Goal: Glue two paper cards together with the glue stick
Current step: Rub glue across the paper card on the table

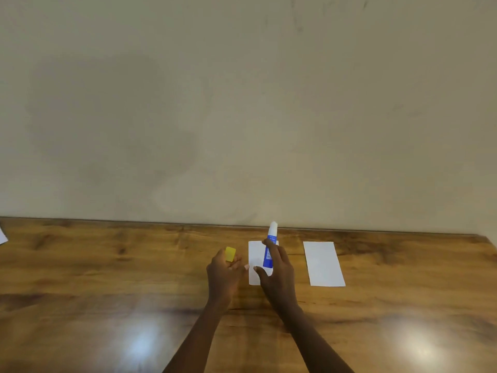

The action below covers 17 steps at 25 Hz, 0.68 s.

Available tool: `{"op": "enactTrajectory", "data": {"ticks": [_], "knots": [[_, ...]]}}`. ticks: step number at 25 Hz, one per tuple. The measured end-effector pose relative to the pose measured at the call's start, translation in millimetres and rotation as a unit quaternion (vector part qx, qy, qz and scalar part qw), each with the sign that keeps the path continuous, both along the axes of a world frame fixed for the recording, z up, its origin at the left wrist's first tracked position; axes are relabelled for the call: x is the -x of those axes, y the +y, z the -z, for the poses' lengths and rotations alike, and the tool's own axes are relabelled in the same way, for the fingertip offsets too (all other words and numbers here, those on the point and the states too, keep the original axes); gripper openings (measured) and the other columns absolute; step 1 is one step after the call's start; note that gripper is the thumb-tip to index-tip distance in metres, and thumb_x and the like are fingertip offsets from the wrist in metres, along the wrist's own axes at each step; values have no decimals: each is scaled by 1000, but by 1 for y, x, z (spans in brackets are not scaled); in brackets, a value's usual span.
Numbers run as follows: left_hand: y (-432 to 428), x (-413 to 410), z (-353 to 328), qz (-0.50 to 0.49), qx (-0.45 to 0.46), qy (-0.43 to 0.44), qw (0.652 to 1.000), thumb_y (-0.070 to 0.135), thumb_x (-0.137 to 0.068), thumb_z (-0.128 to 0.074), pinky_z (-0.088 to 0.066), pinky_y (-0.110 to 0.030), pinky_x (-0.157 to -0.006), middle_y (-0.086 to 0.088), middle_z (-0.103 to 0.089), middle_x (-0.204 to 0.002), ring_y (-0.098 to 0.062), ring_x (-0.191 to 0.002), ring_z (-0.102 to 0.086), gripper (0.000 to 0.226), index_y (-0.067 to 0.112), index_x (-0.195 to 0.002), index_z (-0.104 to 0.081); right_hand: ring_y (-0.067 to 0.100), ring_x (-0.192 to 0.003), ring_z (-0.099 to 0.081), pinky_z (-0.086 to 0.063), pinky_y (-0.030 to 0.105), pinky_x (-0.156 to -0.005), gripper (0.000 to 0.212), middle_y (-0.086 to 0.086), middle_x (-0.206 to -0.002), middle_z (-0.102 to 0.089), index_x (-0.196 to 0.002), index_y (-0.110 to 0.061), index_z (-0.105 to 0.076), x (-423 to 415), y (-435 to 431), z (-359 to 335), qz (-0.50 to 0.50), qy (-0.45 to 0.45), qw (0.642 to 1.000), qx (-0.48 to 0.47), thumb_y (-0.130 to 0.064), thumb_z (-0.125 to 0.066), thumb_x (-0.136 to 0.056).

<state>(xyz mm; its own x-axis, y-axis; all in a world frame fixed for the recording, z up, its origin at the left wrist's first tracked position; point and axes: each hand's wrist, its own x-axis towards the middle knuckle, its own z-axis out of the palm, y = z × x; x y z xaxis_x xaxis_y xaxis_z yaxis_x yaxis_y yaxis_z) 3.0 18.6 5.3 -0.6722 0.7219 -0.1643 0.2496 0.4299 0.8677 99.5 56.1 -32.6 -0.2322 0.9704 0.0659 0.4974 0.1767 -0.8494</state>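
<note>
Both forearms reach up from the lower edge over the glossy wooden table (pixel 107 265), converging on the work; the left hand (pixel 224 275) is curled with its fingers pinched on the yellow cap (pixel 230 253), held off to the side, which I judge keeps it out of the way yet ready for closing the stick afterwards; the right hand (pixel 277 267) has its thumb and fingers clamped on the blue glue stick (pixel 269 249), whose white end points up and away toward the wall (pixel 242 103), so the stick appears uncapped but not yet turned down to the paper; directly beneath that hand lies the first white card (pixel 254 254), flat on the wood and partly hidden by the fingers, well placed to take the glue; the second white card (pixel 324 263) rests apart to the right, untouched, presumably kept clean until pressing; a scrap of white paper (pixel 2 235) shows at the far left edge; spreading glue looks to be next.
</note>
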Motion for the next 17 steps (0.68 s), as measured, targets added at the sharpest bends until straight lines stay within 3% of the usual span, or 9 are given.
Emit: {"op": "enactTrajectory", "data": {"ticks": [2,4,9,12,17], "knots": [[-2,-2,13,0,21,14,1000,14,-78,-67,-48,-34,-84,-21,-59,-121,-34,-108,-56,51,-3,-122,-46,23,-124,-43,-45,34,-95,60,7,-140,-41,-129,-20,-38,1,1,7,-16,-33,999,25,-11,-66,-77],[-7,-3,24,7,36,23,999,16,-78,-67,-46,-41,-93,-20,-56,-126,-37,-115,-52,56,-1,-126,-42,21,-124,-43,-44,31,-96,59,6,-139,-42,-129,-18,-38,-7,-6,12,-16,-34,998,43,-10,-66,-77],[-33,-20,42,36,46,59,997,21,-77,-68,-45,-42,-93,-20,-55,-126,-34,-116,-49,58,4,-126,-41,17,-123,-42,-42,30,-98,58,3,-138,-43,-126,-21,-40,-34,-36,18,-41,-54,995,71,-14,-68,-76],[-42,-27,48,34,34,99,994,26,-72,-72,-45,-53,-97,-20,-52,-127,-37,-118,-46,62,7,-124,-42,17,-123,-42,-39,28,-100,61,1,-139,-42,-125,-23,-40,-42,-35,16,-87,-64,992,71,-15,-71,-73],[-47,-19,62,16,56,145,988,38,-70,-72,-22,-59,-111,-18,-36,-144,-39,-137,-22,80,12,-134,-31,10,-106,-44,-35,8,-85,67,5,-134,-45,-123,-25,-37,-53,-2,2,-254,-104,958,78,-13,-74,-68]]}}
